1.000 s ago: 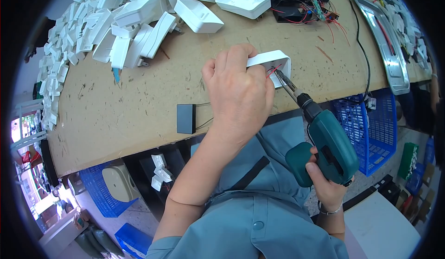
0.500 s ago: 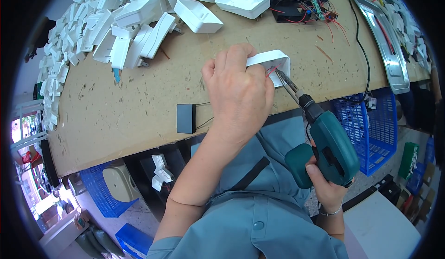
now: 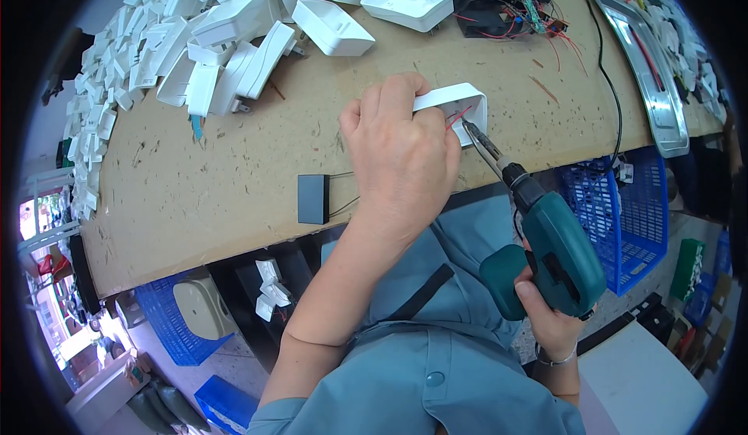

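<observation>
My left hand [image 3: 401,143] is closed on a small white plastic housing [image 3: 481,108] near the table's front edge; its fingertips are hidden behind the knuckles. Inside the housing a thin red wire [image 3: 461,114] stands up at a slant. My right hand [image 3: 549,314] grips a green pistol-shaped soldering gun [image 3: 562,252] from below. The gun's narrow metal tip [image 3: 474,133] points up and left into the housing's open side, close to the wire; whether it touches anything I cannot tell. Left of my left wrist lies a black rectangular box [image 3: 313,199] with two thin dark leads.
White plug housings [image 3: 234,38] heap up along the table's far left. Black parts with circuit boards and red wires [image 3: 510,7] lie at the back. A metal tray [image 3: 643,77] and black cable [image 3: 604,69] are at the right, above a blue basket [image 3: 631,225].
The soldering gun has dropped back very slightly, down and to the right. More of the red wire shows, now straighter. My left hand stays almost still.
</observation>
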Demonstrator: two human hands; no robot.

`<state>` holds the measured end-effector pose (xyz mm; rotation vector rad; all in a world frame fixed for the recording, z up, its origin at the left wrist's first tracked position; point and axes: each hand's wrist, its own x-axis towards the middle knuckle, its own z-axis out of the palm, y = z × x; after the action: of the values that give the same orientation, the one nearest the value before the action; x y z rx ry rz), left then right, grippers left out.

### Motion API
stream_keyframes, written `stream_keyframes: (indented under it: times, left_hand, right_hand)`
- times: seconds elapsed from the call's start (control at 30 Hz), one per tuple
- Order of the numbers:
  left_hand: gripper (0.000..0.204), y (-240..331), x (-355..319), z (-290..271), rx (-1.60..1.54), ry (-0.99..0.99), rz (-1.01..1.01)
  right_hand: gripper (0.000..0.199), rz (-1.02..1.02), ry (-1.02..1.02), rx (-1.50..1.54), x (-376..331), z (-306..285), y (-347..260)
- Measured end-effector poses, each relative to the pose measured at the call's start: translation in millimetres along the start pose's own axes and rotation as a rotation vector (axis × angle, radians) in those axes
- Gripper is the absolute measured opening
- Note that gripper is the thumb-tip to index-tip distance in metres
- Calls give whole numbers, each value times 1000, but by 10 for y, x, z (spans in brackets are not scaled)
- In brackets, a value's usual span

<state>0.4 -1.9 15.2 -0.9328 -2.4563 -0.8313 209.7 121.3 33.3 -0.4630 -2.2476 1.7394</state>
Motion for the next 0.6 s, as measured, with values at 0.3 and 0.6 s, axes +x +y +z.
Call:
stream_keyframes:
  times: [0.3,0.6]
  left_hand:
    - [11,-2,-8,-25,25,-4,15]
    - [11,28,-6,-82,15,9,69]
  right_hand:
    - [54,-109,-28,92,-76,-132,48]
    - [63,-162,151,199,-6,-89,28]
